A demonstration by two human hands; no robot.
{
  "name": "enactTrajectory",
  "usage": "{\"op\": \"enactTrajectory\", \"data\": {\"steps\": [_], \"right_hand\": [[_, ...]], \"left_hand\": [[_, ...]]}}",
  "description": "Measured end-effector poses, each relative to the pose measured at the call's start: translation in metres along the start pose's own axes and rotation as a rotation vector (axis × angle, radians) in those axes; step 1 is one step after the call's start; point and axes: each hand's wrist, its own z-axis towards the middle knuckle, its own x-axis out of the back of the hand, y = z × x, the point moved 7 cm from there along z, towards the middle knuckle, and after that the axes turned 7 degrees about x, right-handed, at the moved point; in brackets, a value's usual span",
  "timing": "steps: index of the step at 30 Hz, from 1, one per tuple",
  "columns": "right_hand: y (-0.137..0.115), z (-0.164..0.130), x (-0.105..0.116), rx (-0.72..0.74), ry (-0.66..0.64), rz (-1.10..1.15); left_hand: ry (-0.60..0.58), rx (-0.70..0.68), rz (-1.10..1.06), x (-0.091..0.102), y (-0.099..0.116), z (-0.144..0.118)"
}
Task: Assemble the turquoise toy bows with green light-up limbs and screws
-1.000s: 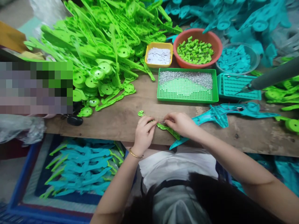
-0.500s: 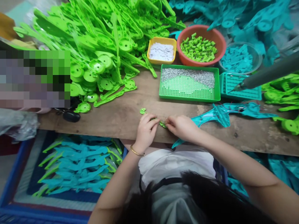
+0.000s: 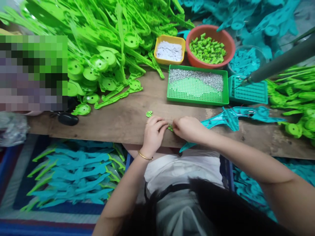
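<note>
Our left hand [image 3: 153, 132] and right hand [image 3: 188, 128] both pinch the thin green plastic strip [image 3: 170, 127] on the wooden counter [image 3: 128, 119]; a loosened grip could let it slip off the edge.

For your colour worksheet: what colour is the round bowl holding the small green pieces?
Orange-red bowl, head view.

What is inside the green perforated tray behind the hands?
The green perforated tray holds a band of small silvery metal bits along its far side; the near part shows bare holes. Whether bits sit in those holes is too small to tell.
</note>
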Motion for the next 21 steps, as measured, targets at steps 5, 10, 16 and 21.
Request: {"op": "enactTrajectory", "data": {"steps": [5,10,16,21], "right_hand": [[-0.001,0.002,0.002,0.005,0.009,-0.025],[0.001,0.005,0.005,-0.018,-0.005,-0.013],[0.004,0.011,0.007,0.017,-0.036,0.015],[0.005,0.022,0.006,0.049,-0.107,0.057]], "left_hand": [[0.009,-0.015,-0.016,0.001,0.001,-0.002],[0.001,-0.012,-0.013,0.000,0.001,-0.002],[-0.008,-0.024,-0.007,0.000,0.002,-0.001],[-0.016,-0.025,0.014,-0.001,0.002,-0.001]]}}
